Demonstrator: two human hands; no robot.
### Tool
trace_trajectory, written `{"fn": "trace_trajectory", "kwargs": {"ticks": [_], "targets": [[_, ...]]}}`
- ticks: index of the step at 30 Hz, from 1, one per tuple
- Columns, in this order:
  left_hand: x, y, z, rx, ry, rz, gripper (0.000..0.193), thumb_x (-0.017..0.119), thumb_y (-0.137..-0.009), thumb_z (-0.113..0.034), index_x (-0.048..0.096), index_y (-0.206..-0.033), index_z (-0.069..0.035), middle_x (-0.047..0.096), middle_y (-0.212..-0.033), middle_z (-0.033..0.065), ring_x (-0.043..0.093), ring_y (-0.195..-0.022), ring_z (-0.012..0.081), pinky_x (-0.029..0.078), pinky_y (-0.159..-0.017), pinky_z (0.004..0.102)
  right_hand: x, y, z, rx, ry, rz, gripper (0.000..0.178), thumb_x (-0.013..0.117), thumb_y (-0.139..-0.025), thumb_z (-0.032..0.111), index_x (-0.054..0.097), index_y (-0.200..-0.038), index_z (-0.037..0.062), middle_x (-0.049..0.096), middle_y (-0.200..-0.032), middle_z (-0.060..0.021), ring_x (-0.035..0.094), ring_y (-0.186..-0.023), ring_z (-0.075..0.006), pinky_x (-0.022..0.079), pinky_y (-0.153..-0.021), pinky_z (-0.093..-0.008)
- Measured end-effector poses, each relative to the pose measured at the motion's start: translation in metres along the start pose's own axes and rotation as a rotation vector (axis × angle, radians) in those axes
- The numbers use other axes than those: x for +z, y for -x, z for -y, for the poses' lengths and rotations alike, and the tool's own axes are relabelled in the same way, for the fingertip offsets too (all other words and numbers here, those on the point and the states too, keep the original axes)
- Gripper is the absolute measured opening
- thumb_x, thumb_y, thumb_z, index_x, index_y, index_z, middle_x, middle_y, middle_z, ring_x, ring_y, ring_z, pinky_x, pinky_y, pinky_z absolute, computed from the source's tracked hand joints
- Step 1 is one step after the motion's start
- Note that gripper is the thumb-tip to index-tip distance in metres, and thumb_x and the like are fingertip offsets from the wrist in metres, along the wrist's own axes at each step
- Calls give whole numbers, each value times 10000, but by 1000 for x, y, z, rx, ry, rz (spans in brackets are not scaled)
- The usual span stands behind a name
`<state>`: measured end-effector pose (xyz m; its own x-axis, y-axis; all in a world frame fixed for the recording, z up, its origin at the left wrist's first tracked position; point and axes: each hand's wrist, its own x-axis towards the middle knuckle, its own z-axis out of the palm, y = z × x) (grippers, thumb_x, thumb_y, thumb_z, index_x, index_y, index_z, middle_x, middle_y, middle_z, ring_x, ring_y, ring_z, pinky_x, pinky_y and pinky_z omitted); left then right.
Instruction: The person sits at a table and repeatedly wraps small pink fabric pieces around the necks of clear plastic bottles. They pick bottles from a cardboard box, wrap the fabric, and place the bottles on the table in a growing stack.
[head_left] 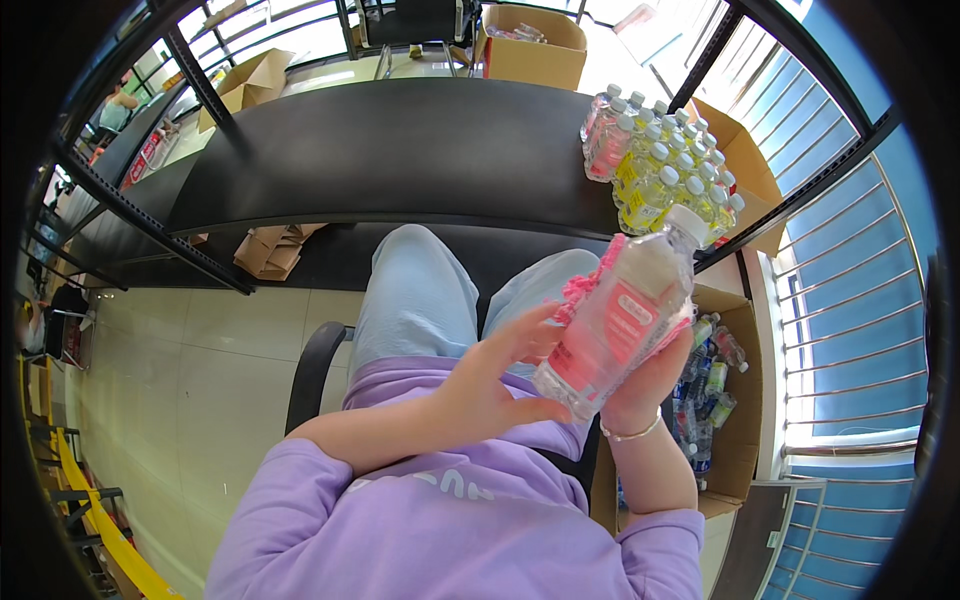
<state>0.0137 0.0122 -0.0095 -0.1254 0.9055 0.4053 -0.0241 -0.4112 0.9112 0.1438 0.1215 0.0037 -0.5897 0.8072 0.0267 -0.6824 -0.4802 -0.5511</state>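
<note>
A clear plastic bottle (625,315) with a pink label and white cap is held tilted above my lap, its cap pointing up and to the right. My right hand (645,390) wraps round its right side and back. From the left, my left hand (505,365) grips near the base, thumb low and fingers by a pink fuzzy cloth (585,285). That cloth lies along the bottle's far side, and more pink shows by my right fingers. How much cloth sits behind the bottle is hidden.
Several white-capped bottles (665,165), with yellow or pink labels, stand grouped on the black table's right end (400,150). A cardboard box (735,430) of loose bottles is at my right. Black metal posts (195,80) frame the table; a chair armrest (318,370) is at my left.
</note>
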Motion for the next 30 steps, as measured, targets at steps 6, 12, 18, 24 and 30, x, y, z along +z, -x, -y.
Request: {"fn": "trace_trajectory", "kwargs": {"ticks": [6,12,18,24,30], "targets": [[-3,-3,-4,-11,-77,-9,1011,831,-570,-194,183,-1340,-91,474,-1127,68,483,-998,159,412,-792,298,3,3,-10,134,12,6,487,276,-894,405,450,-1183,54,556,-1101,-99,555,-985,-213,454,-846,-353],[-13,-1,-20,-39,-187,-39,913,772,-621,-244,207,-1314,-57,424,-1031,79,417,-864,152,382,-758,275,22,5,-9,352,-166,88,492,283,-907,411,443,-1194,44,550,-1110,-114,561,-966,-230,459,-830,-364],[-42,-26,-20,-107,-17,-296,529,576,-822,-258,359,-1238,-14,471,-1049,73,464,-920,128,374,-812,265,28,11,-12,578,-199,25,457,334,-910,380,446,-1198,44,545,-1114,-119,566,-954,-236,468,-812,-376],[-50,-53,-10,-517,551,-17,463,485,-878,-380,508,-1116,16,578,-1073,150,589,-940,196,474,-815,324,30,19,-18,723,-271,-20,431,339,-907,358,464,-1174,44,558,-1088,-119,574,-939,-234,475,-804,-376],[-53,-55,-3,-474,741,112,370,562,-829,-309,558,-1005,17,547,-1108,229,570,-997,280,466,-837,378,22,17,-19,767,-306,71,416,348,-882,311,475,-1146,15,564,-1071,-141,577,-929,-243,470,-816,-369]]}}
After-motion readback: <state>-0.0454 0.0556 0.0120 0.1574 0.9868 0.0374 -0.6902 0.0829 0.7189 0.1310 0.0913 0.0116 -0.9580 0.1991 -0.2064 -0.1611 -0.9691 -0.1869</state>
